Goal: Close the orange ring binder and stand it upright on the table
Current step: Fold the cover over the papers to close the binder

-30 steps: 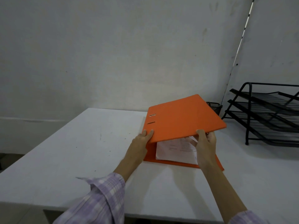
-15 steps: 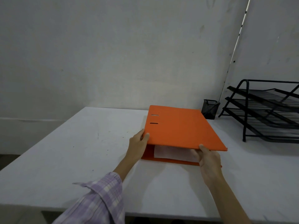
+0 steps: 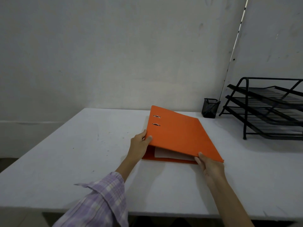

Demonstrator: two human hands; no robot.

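Observation:
The orange ring binder (image 3: 178,135) lies flat on the white table (image 3: 82,153), its front cover nearly down, with a narrow gap at the near edge. White paper (image 3: 165,154) shows in that gap. Two metal slots mark the cover near the spine. My left hand (image 3: 139,145) grips the cover's near left corner at the spine, thumb on top. My right hand (image 3: 208,164) holds the near right corner of the cover, fingers underneath and thumb on the edge.
A black mesh pen cup (image 3: 209,108) stands at the back of the table by the wall. A black three-tier wire letter tray (image 3: 268,108) fills the right side. The wall is close behind the table's far edge.
The front cover has swung down from a steep tilt to almost flat over the paper. Both hands followed it down, still on its near corners.

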